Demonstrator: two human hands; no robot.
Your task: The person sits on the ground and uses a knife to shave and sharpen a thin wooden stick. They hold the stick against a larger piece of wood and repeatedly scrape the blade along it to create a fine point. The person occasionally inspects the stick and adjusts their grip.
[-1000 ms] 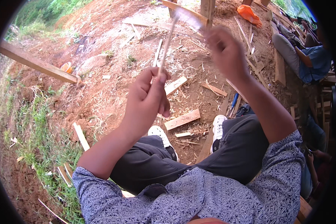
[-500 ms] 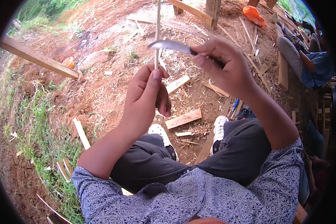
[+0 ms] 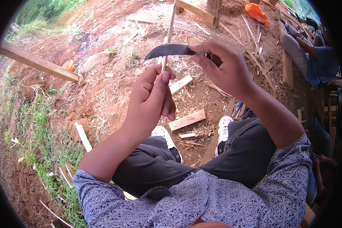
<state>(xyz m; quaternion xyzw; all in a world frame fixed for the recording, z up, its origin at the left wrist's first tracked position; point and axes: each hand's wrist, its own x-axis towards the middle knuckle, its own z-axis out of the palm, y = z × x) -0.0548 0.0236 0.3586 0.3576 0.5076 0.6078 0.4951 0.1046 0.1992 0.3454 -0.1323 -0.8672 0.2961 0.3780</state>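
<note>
My left hand [image 3: 152, 91] grips the lower end of a thin wooden stick [image 3: 171, 23] between thumb and fingers. The stick rises from the fist, leaning slightly to the right, and runs out at the top edge of the picture. In my right hand [image 3: 226, 68] is a knife [image 3: 169, 51] with a dark curved blade pointing left. The blade lies across the stick just above my left thumb. My fingers hide most of the knife's handle.
Wood offcuts [image 3: 187, 120] and shavings litter the dirt between my white shoes [image 3: 224, 131]. A wooden beam [image 3: 40, 61] slants at the left beside grass. An orange bag [image 3: 257, 14] lies near a post [image 3: 214, 13]. Another person [image 3: 323, 62] sits at the right.
The knife has turned so its dark flat side shows, and it sits slightly lower and further left. The stick has tilted with its top to the right.
</note>
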